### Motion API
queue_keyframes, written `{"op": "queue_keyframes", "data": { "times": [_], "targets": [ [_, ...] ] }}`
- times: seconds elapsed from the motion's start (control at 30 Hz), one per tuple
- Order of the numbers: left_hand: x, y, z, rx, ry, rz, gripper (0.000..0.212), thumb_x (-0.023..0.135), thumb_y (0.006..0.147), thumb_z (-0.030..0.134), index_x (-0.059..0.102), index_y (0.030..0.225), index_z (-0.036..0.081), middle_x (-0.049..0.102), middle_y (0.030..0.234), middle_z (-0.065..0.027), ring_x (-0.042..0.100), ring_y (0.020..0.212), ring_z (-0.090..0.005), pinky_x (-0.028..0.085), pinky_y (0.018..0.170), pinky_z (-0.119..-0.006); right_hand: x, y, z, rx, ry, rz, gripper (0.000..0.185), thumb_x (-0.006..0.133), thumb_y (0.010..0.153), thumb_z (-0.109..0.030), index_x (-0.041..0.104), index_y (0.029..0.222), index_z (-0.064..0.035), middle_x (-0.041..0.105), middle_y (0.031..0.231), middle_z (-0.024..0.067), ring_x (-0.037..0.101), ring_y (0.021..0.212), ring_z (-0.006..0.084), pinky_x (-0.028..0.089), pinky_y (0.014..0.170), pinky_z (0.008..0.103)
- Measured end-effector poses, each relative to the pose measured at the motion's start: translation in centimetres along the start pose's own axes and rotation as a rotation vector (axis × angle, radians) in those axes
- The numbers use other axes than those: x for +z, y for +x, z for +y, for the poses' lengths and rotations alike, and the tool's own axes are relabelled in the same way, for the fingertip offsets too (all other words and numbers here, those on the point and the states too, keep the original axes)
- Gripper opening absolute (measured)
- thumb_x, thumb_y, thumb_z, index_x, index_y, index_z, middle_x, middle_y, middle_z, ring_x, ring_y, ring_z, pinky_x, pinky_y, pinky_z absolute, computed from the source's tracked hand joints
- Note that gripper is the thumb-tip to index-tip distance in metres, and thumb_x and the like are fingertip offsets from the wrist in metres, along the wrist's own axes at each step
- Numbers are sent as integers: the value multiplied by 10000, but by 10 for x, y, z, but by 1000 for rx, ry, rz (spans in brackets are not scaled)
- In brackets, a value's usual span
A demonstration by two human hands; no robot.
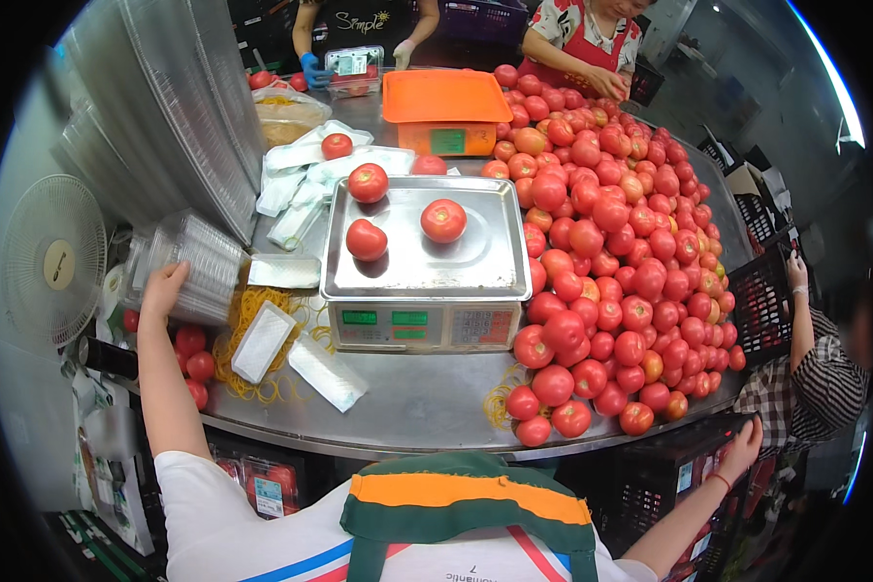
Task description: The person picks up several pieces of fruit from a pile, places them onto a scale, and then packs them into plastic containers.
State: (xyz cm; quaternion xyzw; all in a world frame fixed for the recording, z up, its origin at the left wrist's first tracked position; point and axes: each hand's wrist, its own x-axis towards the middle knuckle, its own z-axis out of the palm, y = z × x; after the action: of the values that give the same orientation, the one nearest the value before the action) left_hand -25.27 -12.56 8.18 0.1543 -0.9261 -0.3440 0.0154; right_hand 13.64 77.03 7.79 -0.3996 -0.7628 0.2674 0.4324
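Note:
At the table's left side, my left hand (164, 285) grips the near edge of a stack of clear plastic clamshell containers (202, 263). My right hand (739, 449) is low on the right, beside the rim of a black plastic crate (669, 440), with nothing visible in it. Straight ahead is a digital weighing scale (425, 327) with lit green displays. Three tomatoes rest apart on its steel pan (436, 269): one tomato (368, 182) at the back left, another tomato (367, 240) nearer, and a third tomato (444, 220) right of centre.
A large heap of tomatoes (626, 254) covers the right side. White absorbent pads (263, 340) and yellow rubber bands (251, 364) lie left. Behind stands an orange scale (447, 98). Tall container stacks (167, 109) and a fan (58, 262) are at left. Several people work around the table.

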Motion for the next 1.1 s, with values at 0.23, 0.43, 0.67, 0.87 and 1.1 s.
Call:
{"op": "queue_keyframes", "data": {
  "times": [0.23,0.43,0.67,0.87,1.1],
  "targets": [
    [-4,22,-34,-70,-378,110,373,544,863,289,601,1045,-32,618,967,-77,542,907,-160,400,819,-276,143,-78,-149,-337,208,-494,181,490,860,-18,554,1023,26,559,1057,91,523,992,165,404,883,277],
    [8,-47,11,285,-465,765,258,506,885,182,609,1018,-13,621,921,-66,550,838,-150,414,759,-249,190,-148,-195,-131,412,-901,172,504,855,-13,562,1013,24,580,991,77,562,922,150,448,804,249],
    [184,-223,110,1324,122,-156,179,587,690,82,610,867,98,535,708,-5,539,645,-168,438,523,-286,234,-223,-252,96,524,-1499,470,530,846,-81,367,1272,32,561,1042,104,584,771,118,474,693,246],
    [219,-242,110,1074,-353,-395,238,672,699,215,601,880,78,600,859,-49,561,791,-260,467,675,-347,277,-267,-222,-265,-29,-1322,722,660,679,-85,308,1292,61,582,692,129,601,649,265,486,648,332],
    [200,-184,21,545,188,-39,138,676,656,63,625,783,44,582,752,-86,566,771,-281,466,691,-357,271,-270,-208,-259,0,-1262,641,623,686,-54,357,1256,64,576,673,117,599,642,257,487,644,334]
  ]
}}
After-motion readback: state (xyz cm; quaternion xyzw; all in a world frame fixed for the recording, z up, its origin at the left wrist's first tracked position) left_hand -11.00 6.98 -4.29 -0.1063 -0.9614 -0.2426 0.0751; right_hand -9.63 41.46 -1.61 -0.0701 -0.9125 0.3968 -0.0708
